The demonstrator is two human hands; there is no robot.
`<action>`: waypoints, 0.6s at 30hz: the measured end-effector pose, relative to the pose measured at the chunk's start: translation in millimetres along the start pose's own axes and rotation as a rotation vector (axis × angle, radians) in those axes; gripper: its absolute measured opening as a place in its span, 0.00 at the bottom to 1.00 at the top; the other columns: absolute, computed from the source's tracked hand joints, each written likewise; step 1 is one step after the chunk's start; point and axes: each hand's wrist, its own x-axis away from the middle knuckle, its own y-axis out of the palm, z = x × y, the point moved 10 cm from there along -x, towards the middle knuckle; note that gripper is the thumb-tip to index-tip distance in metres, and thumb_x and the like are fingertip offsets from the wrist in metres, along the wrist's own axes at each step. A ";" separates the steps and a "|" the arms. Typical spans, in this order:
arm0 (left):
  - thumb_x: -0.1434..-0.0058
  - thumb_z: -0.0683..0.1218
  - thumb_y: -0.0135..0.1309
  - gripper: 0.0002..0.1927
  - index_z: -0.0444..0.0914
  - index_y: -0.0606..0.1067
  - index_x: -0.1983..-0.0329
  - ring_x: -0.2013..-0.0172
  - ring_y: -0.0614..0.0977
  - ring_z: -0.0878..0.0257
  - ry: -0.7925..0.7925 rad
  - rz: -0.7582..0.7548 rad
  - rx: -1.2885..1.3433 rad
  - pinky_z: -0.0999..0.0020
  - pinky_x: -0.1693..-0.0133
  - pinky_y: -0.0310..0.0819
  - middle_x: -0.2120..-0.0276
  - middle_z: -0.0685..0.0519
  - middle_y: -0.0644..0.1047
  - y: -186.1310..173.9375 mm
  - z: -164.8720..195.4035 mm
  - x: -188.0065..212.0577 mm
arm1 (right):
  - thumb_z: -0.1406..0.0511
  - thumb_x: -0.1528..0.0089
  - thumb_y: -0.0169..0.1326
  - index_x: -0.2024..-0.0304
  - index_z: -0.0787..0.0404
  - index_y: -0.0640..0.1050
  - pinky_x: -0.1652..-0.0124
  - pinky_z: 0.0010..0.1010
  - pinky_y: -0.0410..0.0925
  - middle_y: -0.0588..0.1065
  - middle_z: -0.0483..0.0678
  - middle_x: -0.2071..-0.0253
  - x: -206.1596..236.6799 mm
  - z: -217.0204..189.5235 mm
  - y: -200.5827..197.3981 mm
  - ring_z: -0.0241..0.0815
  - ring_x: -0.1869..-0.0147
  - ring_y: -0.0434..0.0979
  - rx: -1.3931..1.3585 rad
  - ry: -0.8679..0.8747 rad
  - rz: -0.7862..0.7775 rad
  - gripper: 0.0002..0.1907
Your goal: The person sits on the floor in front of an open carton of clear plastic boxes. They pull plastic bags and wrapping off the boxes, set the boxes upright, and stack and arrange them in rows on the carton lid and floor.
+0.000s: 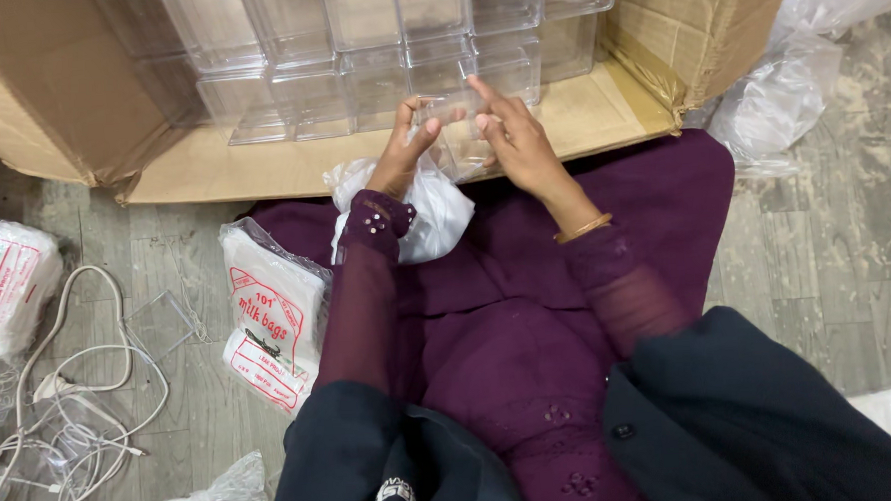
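Clear plastic box (457, 130): small, transparent, held in the air between both hands, just above the near edge of the cardboard flap (580, 114). Its outline is hard to trace because the rows of clear boxes behind show through it.

Left hand (406, 142): fingers curled around the left side of the box, thumb toward the top edge. Grip narrow, closed on the box.

Right hand (516, 142): fingers extended along the right side and top of the box, fingertips touching it near the upper corner. Also holding the box. A gold bangle (583, 227) sits at the right wrist.

Just below the left hand: a white plastic bag (434, 216), bunched up, resting on the purple garment (528, 307) over the lap. Its contents cannot be made out.

Beyond the hands: an opened cardboard carton (48, 87) lying on its side, filled with stacked clear boxes (356, 44) in rows. The top of the stack is cut off by the frame edge.

To the left of the lap, on the grey floor (847, 263): a packet of flat printed bags (273, 318), red print on white. Further left, a second printed packet (6, 280), partly cut off. A single clear lid or flat panel (160, 323) lies beside white cables (61, 398).

Upper right: crumpled clear plastic wrap (774, 96) beside the carton.

Bottom: dark jacket sleeves (733, 418), cut off by the frame.
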 end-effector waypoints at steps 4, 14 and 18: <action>0.33 0.65 0.54 0.43 0.46 0.53 0.22 0.30 0.72 0.54 0.158 -0.027 -0.118 0.56 0.29 0.52 0.25 0.46 0.58 3.9 16.6 -0.1 | 0.42 0.26 0.46 0.18 0.45 0.48 0.32 0.45 0.65 0.66 0.63 0.34 2.3 -13.0 12.1 0.55 0.30 0.69 0.207 -0.033 -0.099 0.41; 0.35 0.74 0.46 0.44 0.44 0.59 0.25 0.33 0.72 0.55 0.069 -0.056 -0.156 0.54 0.34 0.53 0.39 0.43 0.77 6.9 17.9 1.9 | 0.32 0.55 0.61 0.24 0.48 0.28 0.34 0.65 0.53 0.59 0.65 0.27 23.9 -25.1 18.5 0.64 0.24 0.55 0.595 0.268 -0.314 0.76; 0.38 0.74 0.47 0.44 0.44 0.61 0.27 0.47 0.78 0.57 -0.061 -0.030 0.091 0.57 0.47 0.71 0.46 0.44 0.78 9.0 10.3 3.7 | 0.37 0.49 0.71 0.24 0.56 0.35 0.29 0.51 0.59 0.55 0.72 0.27 26.2 -43.6 -4.1 0.62 0.25 0.61 0.436 0.083 -0.265 0.74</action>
